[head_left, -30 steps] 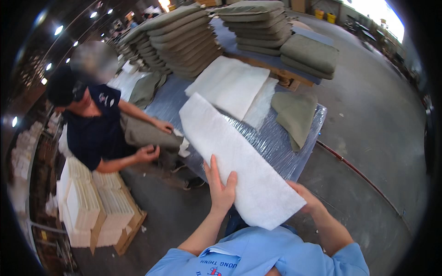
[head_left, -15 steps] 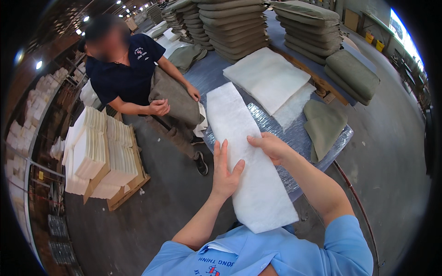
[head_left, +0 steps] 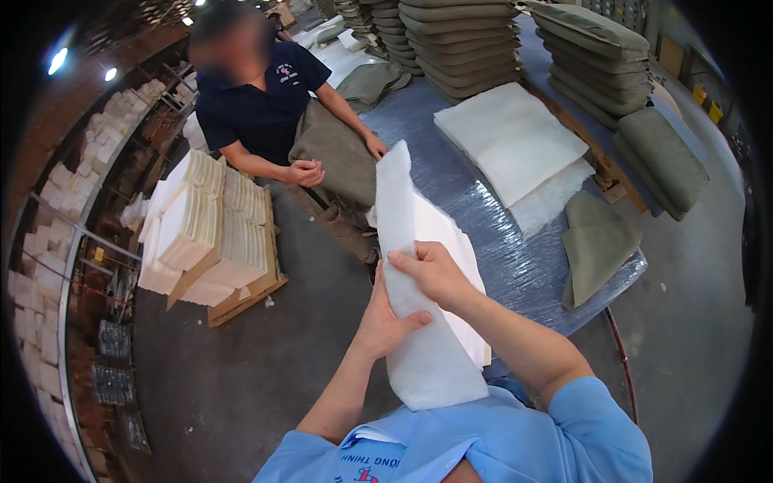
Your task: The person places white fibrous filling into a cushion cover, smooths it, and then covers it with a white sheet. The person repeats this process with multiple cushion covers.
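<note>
A long piece of white fluffy wadding (head_left: 439,366) is held upright in front of me, its lower end by my shirt. My left hand (head_left: 380,318) grips its left side, with the thumb across the front and the fingers partly hidden behind. My right hand (head_left: 431,278) is closed over the upper middle, pinching the wadding between thumb and fingers. Along the right side a flatter, brighter white layer (head_left: 463,322) shows behind the wadding; whether it is a separate sheet I cannot tell.
A blue plastic-wrapped table (head_left: 475,209) bears white wadding sheets (head_left: 515,145), an olive cloth (head_left: 600,245) and stacked grey-green cushions (head_left: 467,48). At left a co-worker (head_left: 258,113) holds a grey-green cushion cover (head_left: 338,157). Nearby, a pallet (head_left: 250,302) carries white foam slabs (head_left: 209,229).
The wadding has turned from lying broad and flat to edge-on, showing a second white layer at right. My right hand has moved left, closer to my left hand. The view has shifted left.
</note>
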Tool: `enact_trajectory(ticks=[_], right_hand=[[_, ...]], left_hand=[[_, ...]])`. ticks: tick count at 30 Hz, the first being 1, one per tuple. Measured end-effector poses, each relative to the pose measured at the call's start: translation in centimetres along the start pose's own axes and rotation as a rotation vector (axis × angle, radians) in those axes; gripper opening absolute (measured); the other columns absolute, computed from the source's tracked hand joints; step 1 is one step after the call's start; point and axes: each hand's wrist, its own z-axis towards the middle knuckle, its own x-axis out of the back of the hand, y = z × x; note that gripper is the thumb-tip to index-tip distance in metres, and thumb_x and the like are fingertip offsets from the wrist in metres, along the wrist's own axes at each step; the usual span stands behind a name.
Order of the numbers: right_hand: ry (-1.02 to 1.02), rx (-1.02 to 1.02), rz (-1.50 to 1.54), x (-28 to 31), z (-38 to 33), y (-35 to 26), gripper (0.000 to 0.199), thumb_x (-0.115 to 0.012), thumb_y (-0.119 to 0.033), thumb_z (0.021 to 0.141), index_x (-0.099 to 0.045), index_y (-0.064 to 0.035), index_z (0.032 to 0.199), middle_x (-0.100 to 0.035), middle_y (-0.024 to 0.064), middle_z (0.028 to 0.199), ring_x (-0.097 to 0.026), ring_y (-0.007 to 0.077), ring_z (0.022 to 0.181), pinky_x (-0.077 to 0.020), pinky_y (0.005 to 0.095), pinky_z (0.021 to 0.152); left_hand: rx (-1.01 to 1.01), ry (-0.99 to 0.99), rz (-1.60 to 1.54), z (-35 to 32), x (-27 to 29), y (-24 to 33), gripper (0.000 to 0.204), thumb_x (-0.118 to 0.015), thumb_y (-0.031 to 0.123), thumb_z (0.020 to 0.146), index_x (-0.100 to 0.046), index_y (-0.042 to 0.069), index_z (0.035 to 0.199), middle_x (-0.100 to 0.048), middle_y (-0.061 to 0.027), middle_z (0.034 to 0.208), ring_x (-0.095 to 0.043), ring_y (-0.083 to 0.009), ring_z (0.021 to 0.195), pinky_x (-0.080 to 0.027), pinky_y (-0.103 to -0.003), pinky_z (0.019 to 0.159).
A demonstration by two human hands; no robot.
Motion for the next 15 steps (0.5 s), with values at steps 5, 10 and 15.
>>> enact_trajectory(ticks=[5,10,15], right_hand=[[-0.178,0.128,-0.017,-0.1,0.2,-0.7,0.029,-0.063,-0.024,0.102,-0.071,0.0024,0.109,-0.069,0.0054,0.106,-0.062,0.0161,0.096,-0.0489,0.0345,0.088],[0.169,0.451,-0.160,3.5,1.2,2.5,0.034,-0.057,-0.018,0.103,-0.065,0.0001,0.131,-0.062,0.0128,0.133,-0.056,0.0235,0.129,-0.0412,0.0362,0.112],[0.121,0.437,-0.561,2.1,0.8,6.0,0.065,-0.055,-0.026,0.102,-0.033,-0.0084,0.161,-0.025,0.0185,0.169,-0.020,0.0397,0.156,-0.0167,0.0540,0.124]], left_hand=[[0.327,0.304,-0.103,-0.4,0.3,0.9,0.054,-0.062,0.020,0.100,-0.047,-0.001,0.147,-0.062,-0.0121,0.131,-0.061,-0.0218,0.118,-0.049,-0.036,0.102],[0.384,0.465,-0.691,-0.1,0.1,0.8,0.040,-0.051,0.021,0.106,-0.057,-0.005,0.136,-0.068,-0.0140,0.124,-0.067,-0.0242,0.112,-0.052,-0.036,0.098],[0.330,0.413,-0.803,-0.3,0.7,-0.7,0.047,-0.049,0.030,0.106,-0.055,-0.003,0.138,-0.064,-0.0143,0.133,-0.063,-0.0259,0.120,-0.049,-0.039,0.105]])
